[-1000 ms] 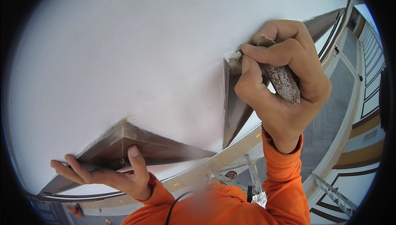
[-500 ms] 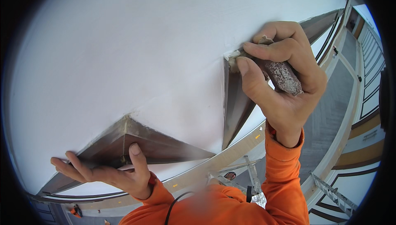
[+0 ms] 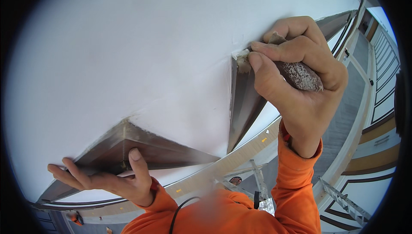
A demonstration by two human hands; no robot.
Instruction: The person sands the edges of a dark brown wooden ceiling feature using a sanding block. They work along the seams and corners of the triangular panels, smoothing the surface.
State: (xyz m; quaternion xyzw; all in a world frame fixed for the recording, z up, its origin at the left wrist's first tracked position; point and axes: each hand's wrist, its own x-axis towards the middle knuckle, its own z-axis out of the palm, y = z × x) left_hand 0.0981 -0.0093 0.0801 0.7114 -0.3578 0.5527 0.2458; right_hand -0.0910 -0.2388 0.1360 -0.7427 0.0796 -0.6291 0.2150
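In my right hand (image 3: 300, 71) is a worn, folded piece of brown sandpaper (image 3: 302, 76) dusted with white powder. Thumb and forefinger pinch its front edge, while the rest curls through the palm. The fingertips sit at the top end of a dark brown trim piece (image 3: 246, 101), beside a patch of whitish filler (image 3: 241, 56) where the trim meets the white panel surface (image 3: 128, 53). My left hand (image 3: 116, 184) has its fingers spread, holds nothing, and lies against a second dark brown trim corner (image 3: 150, 144) at lower left.
Below, a stepladder (image 3: 259, 178) stands near my body and another ladder (image 3: 345, 202) leans at lower right. Grey flooring (image 3: 343, 118) shows far down on the right. A small orange-and-dark object (image 3: 76, 218) lies at lower left. A black cord (image 3: 180, 212) runs along my orange clothing.
My right hand has shifted slightly up and to the right with the sandpaper, showing more of the filler patch. The left hand stays on the trim; the whole view has shifted a little.
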